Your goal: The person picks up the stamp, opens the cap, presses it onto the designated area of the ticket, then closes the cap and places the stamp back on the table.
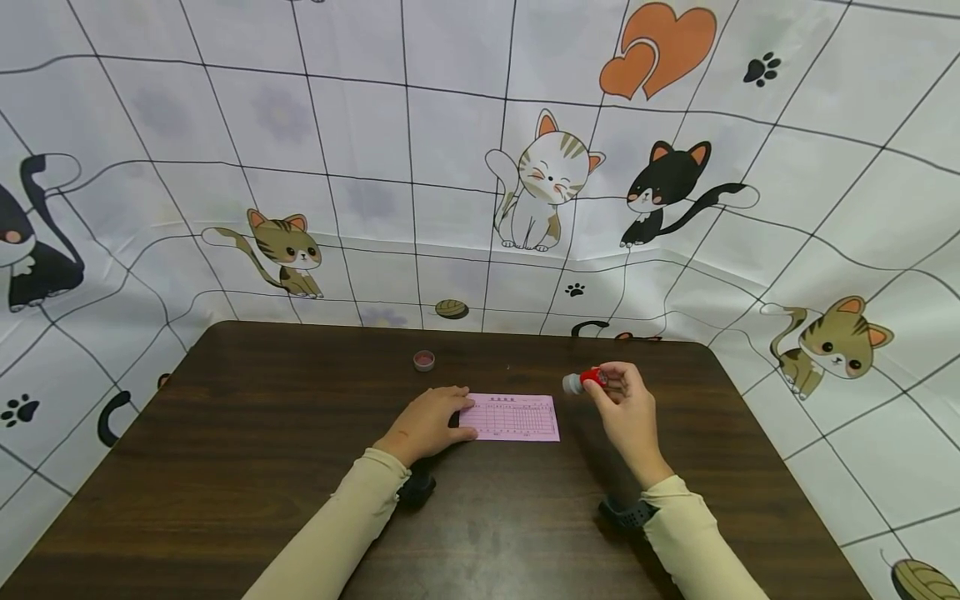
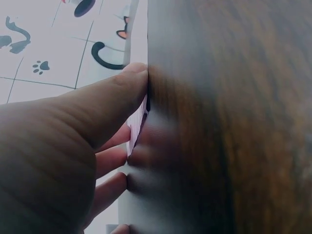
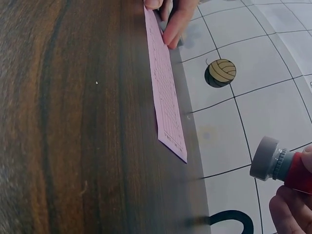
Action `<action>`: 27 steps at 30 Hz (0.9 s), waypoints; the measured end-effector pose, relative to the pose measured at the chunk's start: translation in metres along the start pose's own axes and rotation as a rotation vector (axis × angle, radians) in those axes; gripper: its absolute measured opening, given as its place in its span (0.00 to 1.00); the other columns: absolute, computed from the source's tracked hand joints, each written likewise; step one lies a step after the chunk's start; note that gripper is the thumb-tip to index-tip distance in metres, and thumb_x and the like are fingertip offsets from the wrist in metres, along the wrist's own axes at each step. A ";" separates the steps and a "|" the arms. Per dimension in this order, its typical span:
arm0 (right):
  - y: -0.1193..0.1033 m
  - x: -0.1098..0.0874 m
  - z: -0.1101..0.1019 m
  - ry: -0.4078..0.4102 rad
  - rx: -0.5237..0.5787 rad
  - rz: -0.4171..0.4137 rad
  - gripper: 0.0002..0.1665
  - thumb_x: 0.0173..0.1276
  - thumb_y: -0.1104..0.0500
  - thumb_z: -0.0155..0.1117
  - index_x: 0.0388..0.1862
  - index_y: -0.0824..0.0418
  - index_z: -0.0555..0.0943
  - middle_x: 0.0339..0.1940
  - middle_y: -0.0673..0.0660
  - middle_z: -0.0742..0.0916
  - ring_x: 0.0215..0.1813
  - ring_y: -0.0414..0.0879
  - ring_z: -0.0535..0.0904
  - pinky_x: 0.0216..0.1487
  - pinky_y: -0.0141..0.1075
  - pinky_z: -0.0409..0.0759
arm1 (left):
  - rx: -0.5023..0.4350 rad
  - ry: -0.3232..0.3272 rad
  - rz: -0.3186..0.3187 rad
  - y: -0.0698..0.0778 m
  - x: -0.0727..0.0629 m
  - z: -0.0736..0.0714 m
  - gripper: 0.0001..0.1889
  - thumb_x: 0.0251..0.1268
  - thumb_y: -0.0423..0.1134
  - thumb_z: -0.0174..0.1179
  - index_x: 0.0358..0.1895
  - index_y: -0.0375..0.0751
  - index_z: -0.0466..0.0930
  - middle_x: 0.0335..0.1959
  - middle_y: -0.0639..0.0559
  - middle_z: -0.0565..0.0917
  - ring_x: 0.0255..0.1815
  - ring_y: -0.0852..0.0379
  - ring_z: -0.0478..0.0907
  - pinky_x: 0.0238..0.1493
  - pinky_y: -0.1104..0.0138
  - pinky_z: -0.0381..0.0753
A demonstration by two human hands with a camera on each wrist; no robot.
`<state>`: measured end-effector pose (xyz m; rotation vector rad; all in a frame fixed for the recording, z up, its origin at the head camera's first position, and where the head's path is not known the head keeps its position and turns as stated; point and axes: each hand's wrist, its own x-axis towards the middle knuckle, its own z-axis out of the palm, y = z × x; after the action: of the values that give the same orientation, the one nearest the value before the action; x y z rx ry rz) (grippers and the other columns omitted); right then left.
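Observation:
A pink printed slip (image 1: 517,417) with a ruled grid lies flat on the dark wooden table. At its left end my left hand (image 1: 431,423) rests with thumb and fingers spread, pressing on the near and far corners. To the right of the slip, my right hand (image 1: 626,408) holds a red stamp (image 1: 595,377) above the table, between thumb and fingers. Its round grey end (image 3: 264,158) points left and is apart from the paper. In the left wrist view the thumb (image 2: 119,90) touches the slip's edge, seen almost side-on.
Behind the slip stands a small round container (image 1: 423,361), reddish inside, near the table's (image 1: 247,400) back edge. A white sheet (image 1: 360,108) with cats and grid lines hangs behind and around the table. Dark bands (image 1: 630,512) sit at both wrists.

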<state>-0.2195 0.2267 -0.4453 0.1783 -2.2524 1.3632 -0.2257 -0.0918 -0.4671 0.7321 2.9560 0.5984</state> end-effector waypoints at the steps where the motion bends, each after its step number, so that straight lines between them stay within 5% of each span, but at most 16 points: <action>1: 0.000 0.000 0.000 -0.002 -0.003 -0.002 0.20 0.66 0.67 0.74 0.54 0.68 0.79 0.48 0.64 0.88 0.45 0.55 0.86 0.46 0.16 0.78 | -0.001 0.000 0.001 0.000 0.000 0.000 0.31 0.68 0.54 0.69 0.69 0.41 0.80 0.75 0.46 0.74 0.77 0.46 0.68 0.79 0.49 0.60; 16: -0.002 0.000 0.011 -0.065 -0.025 -0.072 0.16 0.62 0.68 0.77 0.48 0.67 0.84 0.42 0.62 0.90 0.36 0.46 0.88 0.39 0.19 0.81 | -0.020 -0.007 -0.007 -0.001 -0.001 0.000 0.31 0.68 0.54 0.69 0.69 0.42 0.79 0.75 0.46 0.73 0.78 0.46 0.67 0.79 0.47 0.58; 23: -0.007 0.000 0.018 -0.122 -0.040 -0.105 0.16 0.63 0.67 0.77 0.49 0.66 0.84 0.43 0.61 0.90 0.38 0.52 0.89 0.41 0.20 0.82 | -0.026 -0.012 -0.009 0.000 -0.001 -0.001 0.31 0.68 0.54 0.68 0.69 0.42 0.79 0.75 0.46 0.73 0.78 0.46 0.66 0.79 0.46 0.58; 27: -0.008 -0.001 0.022 -0.166 -0.079 -0.121 0.16 0.64 0.66 0.77 0.49 0.65 0.84 0.44 0.60 0.90 0.39 0.51 0.89 0.43 0.29 0.86 | -0.027 -0.011 -0.009 0.000 -0.002 -0.002 0.31 0.68 0.54 0.69 0.69 0.42 0.79 0.75 0.46 0.73 0.78 0.46 0.66 0.79 0.46 0.58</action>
<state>-0.2238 0.2035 -0.4473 0.4080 -2.3841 1.2346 -0.2243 -0.0929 -0.4653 0.7176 2.9337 0.6298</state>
